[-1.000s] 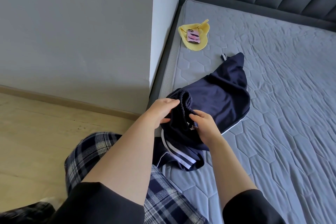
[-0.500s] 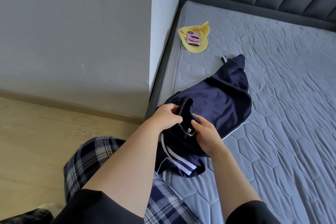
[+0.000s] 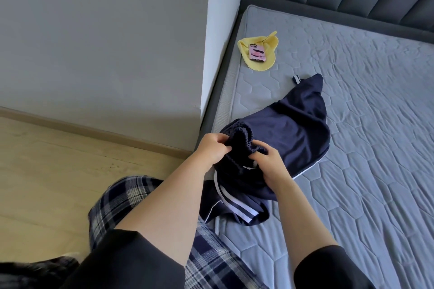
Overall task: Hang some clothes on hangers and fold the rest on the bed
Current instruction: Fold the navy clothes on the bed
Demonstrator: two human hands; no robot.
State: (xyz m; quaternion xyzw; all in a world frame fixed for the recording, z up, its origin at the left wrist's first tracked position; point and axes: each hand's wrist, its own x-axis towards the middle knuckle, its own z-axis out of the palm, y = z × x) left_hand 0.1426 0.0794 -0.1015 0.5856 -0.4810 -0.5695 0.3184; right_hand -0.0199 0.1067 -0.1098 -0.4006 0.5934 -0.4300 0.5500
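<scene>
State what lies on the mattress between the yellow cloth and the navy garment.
Only bare quilted mattress, seen in the head view; the yellow cloth and navy garment lie apart.

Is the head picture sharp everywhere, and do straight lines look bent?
Head view: light is soft, without glare; the navy garment, gripped by the left hand and right hand, is sharp, but its dark folds lose detail. Head view: the lower left corner is smeared, and the wall corner leans, likely from the wide lens.

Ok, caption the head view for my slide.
Left hand and right hand grip the waistband of navy track pants on a mattress.
</scene>
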